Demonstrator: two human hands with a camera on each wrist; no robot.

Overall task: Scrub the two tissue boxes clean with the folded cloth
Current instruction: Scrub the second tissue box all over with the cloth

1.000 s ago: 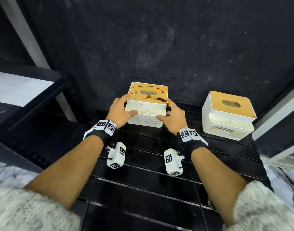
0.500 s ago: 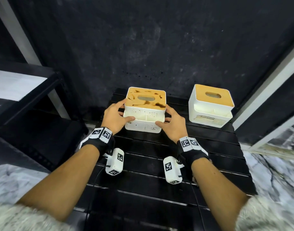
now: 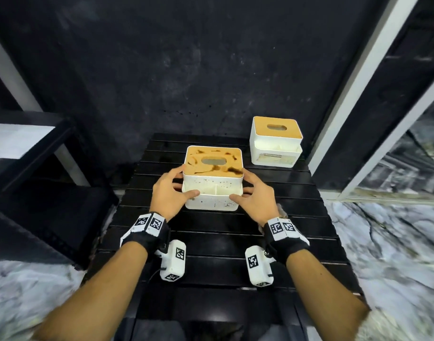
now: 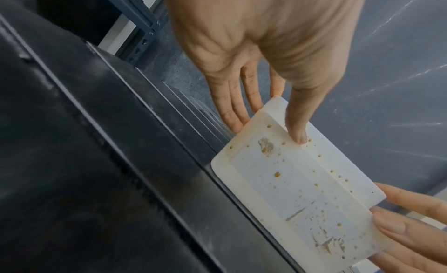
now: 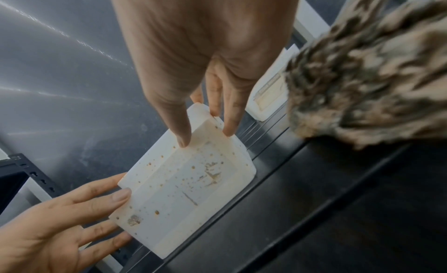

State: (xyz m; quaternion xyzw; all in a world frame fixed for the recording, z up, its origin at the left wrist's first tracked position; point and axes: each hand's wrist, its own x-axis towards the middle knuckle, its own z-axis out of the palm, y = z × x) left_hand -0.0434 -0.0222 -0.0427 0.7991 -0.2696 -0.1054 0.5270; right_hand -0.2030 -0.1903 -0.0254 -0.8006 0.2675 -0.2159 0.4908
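A white tissue box with a brown-stained wooden lid [image 3: 212,166] and a spattered front [image 4: 290,181] [image 5: 188,181] stands at the middle of the black slatted table [image 3: 211,242]. My left hand [image 3: 185,183] [image 4: 266,128] grips its left side, thumb on the front. On the opposite side my right hand [image 3: 240,187] [image 5: 205,135] grips it the same way. I cannot tell whether the box touches the table. A second white tissue box with a clean lid [image 3: 275,148] [image 5: 268,93] stands at the back right. A fuzzy brown-grey cloth [image 5: 362,76] [image 3: 281,211] lies by my right wrist.
A dark wall [image 3: 186,70] rises just behind the table. A black shelf frame [image 3: 39,148] stands to the left and a white-edged door frame [image 3: 353,94] to the right. Marbled floor [image 3: 395,254] surrounds the table.
Both hands have drawn the stained box toward me, away from the wall, keeping their grip. The view has pulled back, showing more table and floor.
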